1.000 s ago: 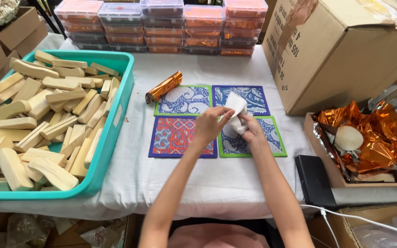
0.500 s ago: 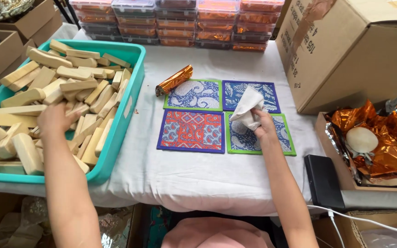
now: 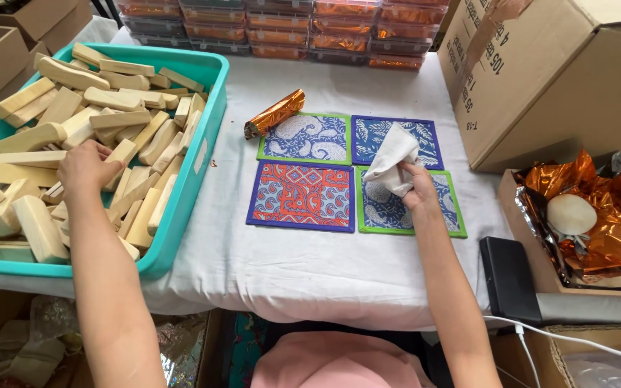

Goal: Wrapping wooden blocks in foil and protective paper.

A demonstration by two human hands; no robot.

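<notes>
My left hand (image 3: 89,164) closes on a wooden block (image 3: 125,151) in the teal bin (image 3: 206,68), the grip partly hidden; my right hand (image 3: 420,188) pinches a white cloth (image 3: 391,159) over the patterned mats (image 3: 302,195); one careless tug may topple neighbouring blocks

Head view, steeply down, close

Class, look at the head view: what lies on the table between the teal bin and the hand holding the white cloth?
The red-patterned mat lies between the teal bin and the right hand holding the white cloth.
</notes>
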